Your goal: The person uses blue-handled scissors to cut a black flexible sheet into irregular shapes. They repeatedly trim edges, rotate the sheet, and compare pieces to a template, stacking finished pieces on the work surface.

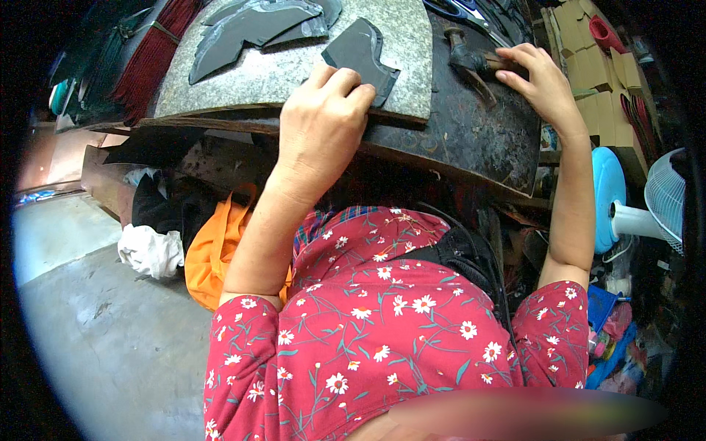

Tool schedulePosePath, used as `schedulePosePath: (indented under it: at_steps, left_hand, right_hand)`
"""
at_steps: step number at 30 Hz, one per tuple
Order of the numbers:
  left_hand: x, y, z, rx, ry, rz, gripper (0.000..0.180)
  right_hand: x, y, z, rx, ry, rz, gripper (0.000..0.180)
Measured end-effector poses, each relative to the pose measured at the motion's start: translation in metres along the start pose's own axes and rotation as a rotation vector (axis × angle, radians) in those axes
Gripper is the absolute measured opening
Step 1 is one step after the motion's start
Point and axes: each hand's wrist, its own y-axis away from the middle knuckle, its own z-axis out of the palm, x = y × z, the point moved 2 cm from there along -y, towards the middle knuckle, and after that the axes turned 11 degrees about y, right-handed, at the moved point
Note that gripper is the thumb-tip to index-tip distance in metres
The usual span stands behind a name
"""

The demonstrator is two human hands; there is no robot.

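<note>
My left hand (pixel 327 110) is closed, its curled fingers at the near edge of a dark grey cut piece (pixel 357 48) with a curved outline. That piece lies on a speckled stone slab (pixel 408 44); whether it is leather or another sheet material I cannot tell. More grey cut pieces (pixel 254 33) overlap farther left on the slab. To the right, a hammer (pixel 471 62) rests on the dark worktable (pixel 471 140). The thumb and fingers of my right hand (pixel 540 84) close loosely around its wooden handle.
Blue-handled scissors (pixel 471 13) lie behind the hammer. Bundles of dark red cords (pixel 154 66) hang at the far left. Tan blocks (pixel 596 66) and a fan (pixel 665 195) are at the right. Below the table are an orange bag (pixel 213 253) and white cloth (pixel 151 250).
</note>
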Motion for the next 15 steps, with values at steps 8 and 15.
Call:
schedulePosePath:
  at_steps: [8, 15]
  left_hand:
    - [0.0, 0.003, -0.002, -0.086, -0.012, -0.015, 0.034]
    - [-0.001, 0.005, 0.0, 0.056, 0.052, 0.063, 0.011]
  right_hand:
    - [0.014, 0.018, 0.033, 0.239, 0.085, -0.056, 0.038]
    - [-0.033, 0.015, -0.004, 0.208, -0.992, 0.263, 0.038]
